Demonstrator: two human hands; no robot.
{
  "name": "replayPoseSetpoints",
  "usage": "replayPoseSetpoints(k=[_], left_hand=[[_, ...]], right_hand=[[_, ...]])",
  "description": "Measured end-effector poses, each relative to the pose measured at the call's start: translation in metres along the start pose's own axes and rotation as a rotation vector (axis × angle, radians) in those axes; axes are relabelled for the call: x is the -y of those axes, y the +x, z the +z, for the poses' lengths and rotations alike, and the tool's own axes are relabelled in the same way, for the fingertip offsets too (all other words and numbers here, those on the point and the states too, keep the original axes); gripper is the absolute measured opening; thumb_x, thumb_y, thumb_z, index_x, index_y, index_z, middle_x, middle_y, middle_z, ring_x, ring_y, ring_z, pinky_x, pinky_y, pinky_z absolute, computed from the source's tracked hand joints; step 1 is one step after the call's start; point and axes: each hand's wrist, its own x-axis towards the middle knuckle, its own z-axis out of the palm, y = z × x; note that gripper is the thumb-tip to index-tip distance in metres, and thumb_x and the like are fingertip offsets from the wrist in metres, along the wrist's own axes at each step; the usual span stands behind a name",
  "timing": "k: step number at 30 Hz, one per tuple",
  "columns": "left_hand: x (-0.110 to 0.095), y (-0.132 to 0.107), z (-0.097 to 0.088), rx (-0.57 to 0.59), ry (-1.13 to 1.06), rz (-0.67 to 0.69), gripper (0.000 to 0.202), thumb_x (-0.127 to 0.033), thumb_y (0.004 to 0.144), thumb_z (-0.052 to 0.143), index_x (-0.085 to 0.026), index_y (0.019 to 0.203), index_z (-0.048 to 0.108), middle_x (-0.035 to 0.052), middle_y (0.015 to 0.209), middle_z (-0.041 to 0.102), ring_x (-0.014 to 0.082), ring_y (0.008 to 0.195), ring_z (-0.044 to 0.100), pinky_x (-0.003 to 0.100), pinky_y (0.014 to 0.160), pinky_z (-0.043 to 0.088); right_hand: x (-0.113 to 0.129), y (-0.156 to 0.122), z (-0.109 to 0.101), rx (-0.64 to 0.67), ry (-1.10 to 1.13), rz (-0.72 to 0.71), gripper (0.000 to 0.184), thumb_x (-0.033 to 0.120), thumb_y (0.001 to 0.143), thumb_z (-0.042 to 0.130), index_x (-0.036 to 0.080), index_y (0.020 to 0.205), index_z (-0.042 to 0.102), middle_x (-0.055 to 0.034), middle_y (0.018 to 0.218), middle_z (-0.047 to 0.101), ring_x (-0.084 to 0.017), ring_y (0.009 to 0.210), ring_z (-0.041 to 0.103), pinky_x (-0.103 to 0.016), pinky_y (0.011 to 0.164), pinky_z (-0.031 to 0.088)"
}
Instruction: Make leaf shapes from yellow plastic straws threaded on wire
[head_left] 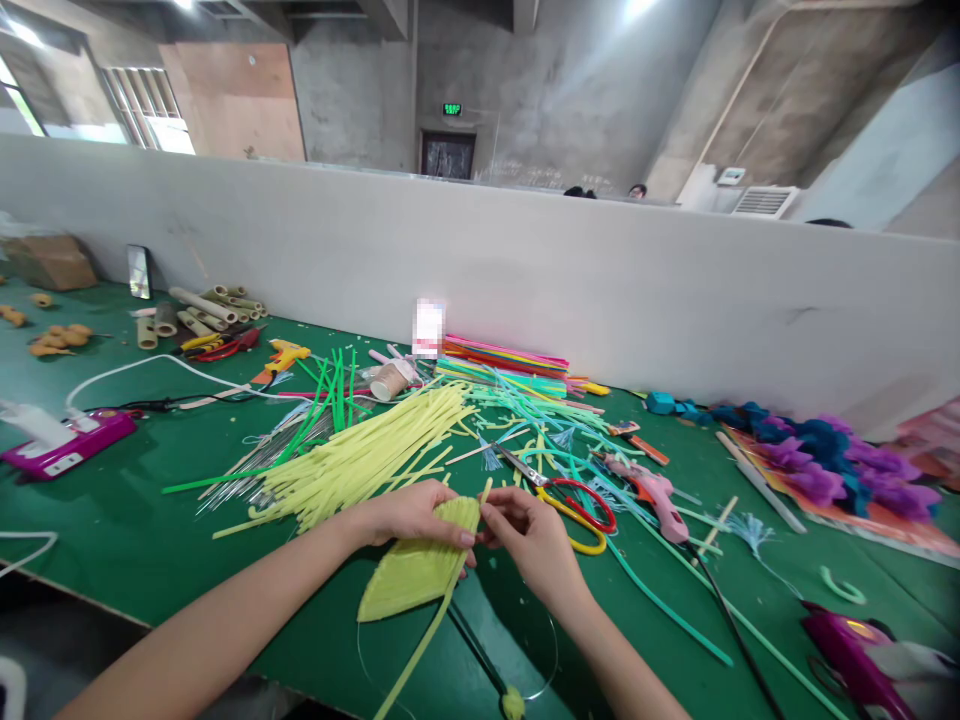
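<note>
My left hand (424,515) is closed around a yellow-green leaf-shaped piece (401,582), its thumb lying across the front. The piece looks built from fuzzy pipe cleaners set side by side. Along its right edge runs a single yellow-green pipe cleaner (420,655), whose long free end hangs toward the table's near edge. My right hand (532,540) pinches this stem's short upper end beside the left fingertips. Below the hands lie a thin dark rod with a small yellow-green knob (512,702) and a loop of clear wire or thread.
Beyond my hands lies a heap of yellow pipe cleaners (390,440). Scissors (574,505) and a pink glue gun (656,495) lie to the right, a yellow glue gun (287,355) farther left. Purple power strips (75,443) sit at both sides. A white partition (300,260) bounds the back.
</note>
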Motion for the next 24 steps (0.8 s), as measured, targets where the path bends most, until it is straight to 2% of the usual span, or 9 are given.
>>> replayPoseSetpoints(k=[3,6,10,15,19,24], left_hand=[[0.0000,-0.0006,-0.0010,-0.001,0.035,-0.013,0.045,-0.036,0.059,0.083,-0.017,0.096,0.063,0.0065,0.091,0.072,0.0206,0.073,0.068,0.030,0.064,0.053],[-0.0026,-0.0018,-0.0023,-0.019,0.177,0.020,0.051,-0.035,0.056,0.084,-0.019,0.101,0.065,0.0040,0.093,0.071,0.0198,0.079,0.066,0.027,0.066,0.052],[-0.0043,-0.0008,-0.0045,-0.065,0.354,0.085,0.055,-0.037,0.056,0.083,-0.018,0.105,0.066,0.0016,0.093,0.068,0.0181,0.082,0.062,0.023,0.067,0.049],[-0.0024,0.0005,-0.0049,-0.090,0.330,0.069,0.054,-0.038,0.056,0.083,-0.018,0.101,0.063,0.0001,0.088,0.065,0.0172,0.077,0.061,0.023,0.065,0.048],[-0.0047,-0.0032,-0.0038,-0.057,0.283,0.068,0.056,-0.037,0.061,0.080,-0.019,0.110,0.059,0.0020,0.094,0.064,0.0188,0.083,0.061,0.025,0.069,0.048],[-0.0057,-0.0060,-0.0038,-0.067,0.282,0.072,0.057,-0.037,0.064,0.078,-0.019,0.114,0.057,0.0038,0.100,0.063,0.0203,0.089,0.060,0.026,0.072,0.047]], right_hand=[[0.0009,-0.0008,0.0020,-0.008,-0.010,-0.015,0.034,0.051,0.074,0.065,0.019,0.083,0.060,-0.0027,0.072,0.068,-0.019,0.060,0.067,-0.030,0.057,0.054],[0.0002,0.0001,0.0015,-0.013,-0.005,-0.016,0.033,0.051,0.075,0.065,0.019,0.083,0.059,-0.0019,0.070,0.067,-0.018,0.060,0.066,-0.030,0.058,0.053],[-0.0032,0.0026,-0.0026,0.036,0.047,0.036,0.037,0.046,0.072,0.070,0.019,0.094,0.055,-0.0017,0.077,0.067,-0.017,0.064,0.066,-0.029,0.058,0.053],[-0.0038,0.0018,-0.0068,0.161,0.052,0.094,0.056,0.036,0.060,0.082,0.019,0.104,0.051,0.0027,0.083,0.061,-0.010,0.060,0.059,-0.025,0.058,0.049],[-0.0016,-0.0009,-0.0061,0.238,0.080,0.107,0.060,0.034,0.056,0.084,0.018,0.103,0.050,0.0058,0.073,0.059,-0.010,0.061,0.057,-0.024,0.060,0.046],[-0.0002,-0.0029,-0.0035,0.259,0.090,0.141,0.063,0.033,0.056,0.083,0.019,0.105,0.046,0.0067,0.071,0.060,-0.009,0.059,0.057,-0.023,0.059,0.046]])
